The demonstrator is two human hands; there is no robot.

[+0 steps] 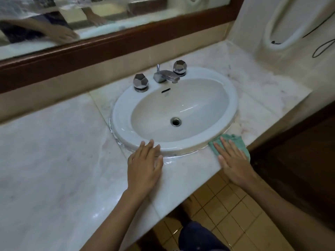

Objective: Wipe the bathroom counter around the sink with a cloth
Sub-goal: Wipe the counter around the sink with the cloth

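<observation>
The right hand [233,160] lies flat with straight fingers on a green cloth [235,144], pressing it onto the marble counter [54,151] at the near right of the sink [233,98], close to the counter's front edge. The cloth's far end touches the sink's rim and bunches up to the right of the fingers. The left hand [145,163] is also flat and relaxed, holding nothing; its palm rests on the counter and its fingertips reach onto the near rim of the sink.

The oval white basin has a drain [175,121] in its bowl. At its far side stand a chrome faucet [165,76] and two faceted knobs [140,82]. A wood-framed mirror [108,44] runs along the far wall, reflecting both hands. Tan floor tiles [226,205] show below the counter's near edge.
</observation>
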